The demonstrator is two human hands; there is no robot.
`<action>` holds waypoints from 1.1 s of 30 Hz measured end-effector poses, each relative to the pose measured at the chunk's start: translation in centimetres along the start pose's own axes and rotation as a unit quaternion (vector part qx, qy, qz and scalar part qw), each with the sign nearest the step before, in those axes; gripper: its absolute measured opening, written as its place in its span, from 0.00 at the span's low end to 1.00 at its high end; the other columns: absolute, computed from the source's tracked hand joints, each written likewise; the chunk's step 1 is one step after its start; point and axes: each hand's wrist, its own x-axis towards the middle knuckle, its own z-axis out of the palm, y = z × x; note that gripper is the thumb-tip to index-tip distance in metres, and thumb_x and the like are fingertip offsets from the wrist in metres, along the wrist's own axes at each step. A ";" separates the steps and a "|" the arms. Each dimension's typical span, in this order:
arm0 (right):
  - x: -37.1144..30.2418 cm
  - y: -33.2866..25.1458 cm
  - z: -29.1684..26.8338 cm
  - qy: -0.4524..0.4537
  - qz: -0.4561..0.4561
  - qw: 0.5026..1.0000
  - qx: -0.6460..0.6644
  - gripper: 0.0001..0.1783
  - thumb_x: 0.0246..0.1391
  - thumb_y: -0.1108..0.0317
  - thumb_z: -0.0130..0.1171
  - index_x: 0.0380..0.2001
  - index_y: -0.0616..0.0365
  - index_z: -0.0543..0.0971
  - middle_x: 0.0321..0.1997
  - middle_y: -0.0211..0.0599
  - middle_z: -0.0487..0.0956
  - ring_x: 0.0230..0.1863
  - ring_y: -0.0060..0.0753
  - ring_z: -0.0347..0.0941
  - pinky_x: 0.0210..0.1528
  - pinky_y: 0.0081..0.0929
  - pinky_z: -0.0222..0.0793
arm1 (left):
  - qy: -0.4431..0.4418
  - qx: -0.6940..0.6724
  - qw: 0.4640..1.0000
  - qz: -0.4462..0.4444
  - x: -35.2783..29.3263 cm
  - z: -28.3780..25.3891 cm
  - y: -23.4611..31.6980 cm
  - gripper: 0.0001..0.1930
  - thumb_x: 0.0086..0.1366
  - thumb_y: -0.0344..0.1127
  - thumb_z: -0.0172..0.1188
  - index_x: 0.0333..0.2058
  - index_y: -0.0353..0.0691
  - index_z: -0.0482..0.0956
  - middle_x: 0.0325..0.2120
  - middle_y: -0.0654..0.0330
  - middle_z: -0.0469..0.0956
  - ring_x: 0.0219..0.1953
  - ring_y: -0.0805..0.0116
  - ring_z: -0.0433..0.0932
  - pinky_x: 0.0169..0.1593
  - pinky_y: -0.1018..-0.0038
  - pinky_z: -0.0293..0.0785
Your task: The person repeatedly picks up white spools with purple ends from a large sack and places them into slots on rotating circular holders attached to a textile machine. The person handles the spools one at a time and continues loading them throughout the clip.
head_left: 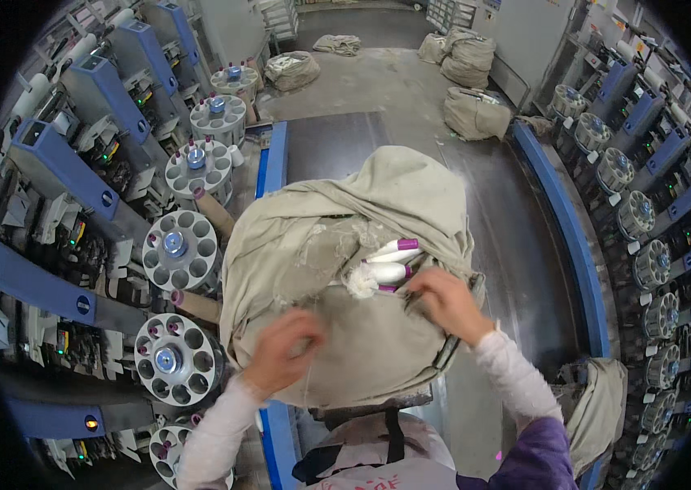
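A large beige cloth sack (345, 351) stands in front of me, its top folded loosely open. Several white yarn bobbins (388, 273) with purple tube ends lie in its opening, beside a tuft of loose white fibre (359, 282). My right hand (448, 305) is at the right side of the opening, close to the bobbins, its bent fingers closed on the sack's cloth. Over the sack's left front is my left hand (286, 353), with curled fingers smeared by motion; whether it touches the cloth I cannot tell.
Blue winding machine units (43, 282) line the left, with round bobbin magazines (174, 245) close to the sack. Similar units (659, 167) run along the right behind a blue rail (566, 237). More cloth sacks (476, 113) stand farther off, and another (598, 408) lies near right.
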 end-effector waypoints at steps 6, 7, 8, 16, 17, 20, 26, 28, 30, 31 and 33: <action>9.0 9.6 -1.8 0.041 -0.032 0.942 -0.332 0.21 0.46 0.78 0.53 0.46 0.53 0.76 0.45 0.41 0.75 0.50 0.49 0.71 0.51 0.40 0.68 | -0.025 0.130 0.987 0.087 16.1 9.5 -2.1 0.20 0.50 0.31 0.66 0.43 0.38 0.76 0.54 0.49 0.67 0.55 0.50 0.68 0.54 0.63 0.69; 9.6 11.1 -2.0 0.007 -0.030 0.943 -0.331 0.20 0.47 0.77 0.54 0.47 0.52 0.76 0.44 0.40 0.75 0.49 0.48 0.72 0.51 0.39 0.69 | -0.024 0.165 0.983 0.075 17.7 10.7 -2.0 0.22 0.48 0.33 0.68 0.44 0.38 0.76 0.56 0.48 0.64 0.58 0.49 0.65 0.56 0.62 0.67; 9.9 12.1 -2.1 -0.013 -0.014 0.943 -0.331 0.20 0.48 0.76 0.55 0.47 0.51 0.77 0.44 0.39 0.75 0.48 0.47 0.72 0.51 0.38 0.70 | -0.030 0.199 0.978 0.058 18.7 11.2 -2.1 0.24 0.47 0.35 0.70 0.44 0.38 0.76 0.58 0.47 0.61 0.61 0.47 0.62 0.58 0.61 0.65; 8.2 4.8 -10.6 -0.113 0.061 0.917 -0.377 0.21 0.42 0.76 0.63 0.44 0.51 0.80 0.42 0.33 0.77 0.50 0.41 0.72 0.50 0.36 0.68 | -0.144 0.284 0.947 0.037 17.7 6.7 -4.4 0.26 0.47 0.25 0.63 0.49 0.41 0.71 0.55 0.44 0.64 0.60 0.42 0.62 0.61 0.57 0.62; 8.2 3.7 -11.0 -0.112 0.086 0.876 -0.462 0.21 0.42 0.76 0.64 0.43 0.50 0.81 0.42 0.33 0.77 0.50 0.40 0.72 0.50 0.36 0.68 | -0.104 0.231 0.966 0.046 17.9 6.6 -5.0 0.27 0.46 0.25 0.62 0.49 0.41 0.71 0.54 0.45 0.64 0.58 0.42 0.63 0.61 0.57 0.62; 8.8 2.7 -9.7 -0.191 0.003 0.892 -0.410 0.21 0.42 0.71 0.64 0.44 0.51 0.78 0.42 0.35 0.75 0.49 0.40 0.70 0.50 0.36 0.67 | -0.056 0.175 0.983 0.019 19.1 7.2 -6.1 0.35 0.41 0.21 0.61 0.54 0.44 0.69 0.49 0.49 0.66 0.52 0.44 0.65 0.57 0.58 0.64; 10.0 7.4 -8.0 -0.215 0.012 0.965 -0.152 0.28 0.45 0.63 0.68 0.51 0.53 0.74 0.44 0.39 0.73 0.47 0.41 0.69 0.51 0.34 0.67 | 0.049 0.033 0.998 0.021 20.7 4.2 -4.5 0.30 0.38 0.17 0.59 0.46 0.40 0.70 0.43 0.53 0.67 0.45 0.53 0.69 0.51 0.64 0.68; 9.9 8.7 -10.6 -0.172 0.202 0.963 0.044 0.29 0.51 0.61 0.66 0.55 0.58 0.71 0.43 0.36 0.74 0.48 0.34 0.69 0.52 0.31 0.66 | 0.128 -0.032 0.989 0.070 20.1 0.5 -3.3 0.27 0.40 0.16 0.57 0.43 0.40 0.68 0.41 0.55 0.68 0.42 0.58 0.70 0.50 0.66 0.69; 10.1 9.0 -11.6 -0.132 0.212 0.895 0.369 0.31 0.56 0.59 0.63 0.59 0.62 0.67 0.49 0.35 0.72 0.53 0.30 0.69 0.56 0.30 0.66 | 0.202 -0.077 0.965 0.147 19.3 -4.4 -1.6 0.29 0.45 0.16 0.56 0.49 0.43 0.64 0.38 0.58 0.69 0.41 0.63 0.70 0.51 0.64 0.69; 10.6 8.7 -11.6 -0.136 0.190 0.851 0.471 0.32 0.58 0.59 0.61 0.60 0.62 0.65 0.51 0.35 0.71 0.54 0.31 0.69 0.57 0.31 0.65 | 0.309 -0.234 0.914 0.123 18.3 -5.5 0.0 0.32 0.47 0.16 0.54 0.52 0.45 0.61 0.39 0.59 0.68 0.42 0.65 0.70 0.52 0.60 0.70; 12.1 7.2 -9.6 -0.142 0.166 0.759 0.614 0.35 0.56 0.53 0.62 0.61 0.58 0.64 0.48 0.36 0.73 0.51 0.42 0.71 0.57 0.43 0.65 | 0.360 -0.402 0.832 0.128 15.0 -9.9 3.3 0.26 0.58 0.20 0.56 0.53 0.45 0.61 0.42 0.61 0.64 0.45 0.69 0.67 0.54 0.60 0.69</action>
